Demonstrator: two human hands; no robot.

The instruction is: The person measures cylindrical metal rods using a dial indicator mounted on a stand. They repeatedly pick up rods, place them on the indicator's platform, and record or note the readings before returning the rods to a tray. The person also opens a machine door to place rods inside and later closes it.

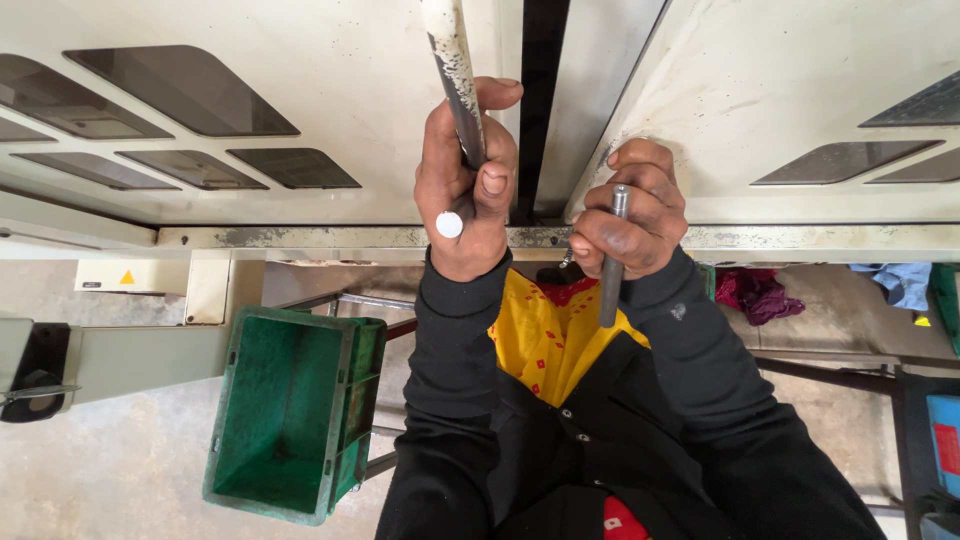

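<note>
My left hand (465, 180) is closed around a long pale rod (452, 70) with dark worn patches; its round white end shows below my fist. My right hand (635, 210) grips a shorter grey metal rod (610, 265) held upright, its lower end hanging past my palm. Both hands are raised against a cream machine cabinet (350, 90), on either side of a dark vertical gap (540, 90) between two panels. Black sleeves cover both forearms, over a yellow patterned garment (545, 335).
An empty green plastic crate (290, 410) sits on a metal frame at the left, above a concrete floor. Dark recessed windows (185, 90) line the cabinet panels. A maroon cloth (757, 293), a blue cloth and a blue box lie at the right.
</note>
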